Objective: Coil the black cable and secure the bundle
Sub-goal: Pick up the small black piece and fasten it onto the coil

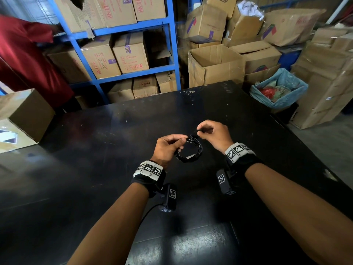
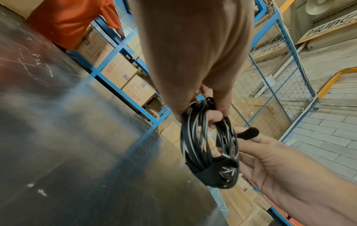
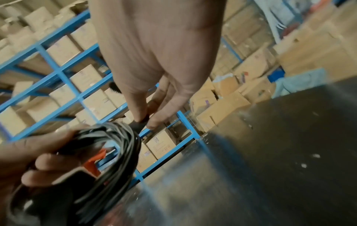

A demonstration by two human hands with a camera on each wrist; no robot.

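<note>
A scuffed black desk (image 1: pixel 114 150) fills the foreground, pale chips along its far edge. Beyond that edge, a blue shelving rack (image 1: pixel 172 44) stacked with printed cartons. Right of the rack, an open cardboard box (image 1: pixel 215 64) (flaps up), more cartons heaped behind it. Off the desk's far right corner, a bin lined with a blue bag (image 1: pixel 278 92). At the desk's left edge, a closed carton (image 1: pixel 28 113), and behind it someone in a red shirt (image 1: pixel 24 60).
</note>
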